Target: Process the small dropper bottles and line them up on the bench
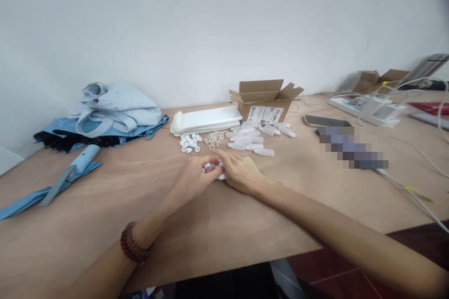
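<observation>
While the left hand [196,173] curls narrowly around a small white plastic piece [222,176] low over the brown wooden counter [217,229], the right hand [242,173], its grip unclear, meets it, where light, well-aligned pressure seems best.

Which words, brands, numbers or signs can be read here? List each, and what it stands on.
None can be read.
White labelling on the open cardboard box: print and what looks like a barcode, too small and blurred to read.
</observation>
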Tool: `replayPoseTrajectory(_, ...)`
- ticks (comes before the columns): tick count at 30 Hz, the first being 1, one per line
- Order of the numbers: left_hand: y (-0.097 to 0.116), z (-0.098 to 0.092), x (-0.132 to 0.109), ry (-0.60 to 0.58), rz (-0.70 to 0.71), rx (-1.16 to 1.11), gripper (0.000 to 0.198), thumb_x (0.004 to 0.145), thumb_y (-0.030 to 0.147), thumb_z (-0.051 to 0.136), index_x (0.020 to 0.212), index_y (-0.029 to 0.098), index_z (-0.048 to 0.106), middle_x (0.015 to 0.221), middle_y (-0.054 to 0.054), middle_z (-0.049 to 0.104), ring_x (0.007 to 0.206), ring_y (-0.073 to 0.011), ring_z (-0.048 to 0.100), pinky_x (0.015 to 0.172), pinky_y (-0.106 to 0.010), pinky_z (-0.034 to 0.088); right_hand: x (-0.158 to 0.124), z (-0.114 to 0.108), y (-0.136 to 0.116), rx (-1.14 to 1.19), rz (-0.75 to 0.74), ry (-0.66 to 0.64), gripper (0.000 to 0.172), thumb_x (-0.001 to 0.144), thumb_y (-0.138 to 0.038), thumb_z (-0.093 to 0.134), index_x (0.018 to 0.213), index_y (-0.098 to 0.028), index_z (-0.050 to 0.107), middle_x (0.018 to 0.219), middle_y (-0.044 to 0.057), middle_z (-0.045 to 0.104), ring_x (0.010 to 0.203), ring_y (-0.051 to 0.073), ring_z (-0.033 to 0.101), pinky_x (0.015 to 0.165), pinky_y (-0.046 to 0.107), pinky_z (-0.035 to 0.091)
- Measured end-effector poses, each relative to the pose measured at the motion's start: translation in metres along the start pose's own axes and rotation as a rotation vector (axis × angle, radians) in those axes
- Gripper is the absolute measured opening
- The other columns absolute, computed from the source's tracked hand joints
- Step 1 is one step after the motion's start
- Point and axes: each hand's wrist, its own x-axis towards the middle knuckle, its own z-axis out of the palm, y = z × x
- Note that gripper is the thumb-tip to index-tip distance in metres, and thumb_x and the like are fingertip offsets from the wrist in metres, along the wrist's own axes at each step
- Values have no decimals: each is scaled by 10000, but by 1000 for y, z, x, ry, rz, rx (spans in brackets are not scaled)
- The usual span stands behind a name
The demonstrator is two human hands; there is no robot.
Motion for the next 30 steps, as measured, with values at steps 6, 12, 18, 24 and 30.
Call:
replayPoseTrajectory(6, -4, -12, -1, 85, 29, 61, 238, 781, 408, 578, 853, 193, 651, 554, 66, 408, 506, -93, 378, 518, -206, 303, -1, -2, 5, -6, 29, -5, 187, 834, -210, 512, 1007, -148, 545, 953, 102, 626, 899, 219, 552, 619, 269, 366)
replayPoseTrajectory(12, -7, -16, 0, 55, 47, 90, 270, 807, 428, 543, 868, 196, 668, 536, 58, 406, 508, -103, 386, 505, -207, 289, 0, 6, 11, 35, 50, 3, 158, 835, -173, 506, 989, -138, 521, 936, 105, 619, 876, 213, 551, 654, 276, 372)
replayPoseTrajectory(18, -8, -8, -1, 31, -24, -35, 320, 816, 478, 516, 825, 185, 644, 542, 53, 438, 507, -101, 375, 482, -204, 269, 2, 7, 11, 66, 44, -54, 130, 856, -148, 476, 981, -130, 509, 928, 112, 615, 868, 210, 560, 680, 283, 386)
replayPoseTrajectory(24, -16, -5, 4, -57, -88, -154, 441, 851, 505, 430, 601, 161, 545, 511, 40, 391, 490, -99, 348, 470, -215, 262, 3, 1, 7, 31, 35, -86, 150, 842, -113, 464, 984, -126, 512, 921, 118, 621, 855, 214, 566, 661, 282, 388)
replayPoseTrajectory(30, -11, -14, 4, -19, -60, -108, 304, 800, 463, 549, 810, 176, 649, 561, 46, 445, 509, -94, 371, 484, -206, 273, 3, 0, 6, 17, 44, -84, 184, 845, -131, 462, 1019, -116, 519, 963, 115, 629, 875, 216, 574, 653, 276, 382)
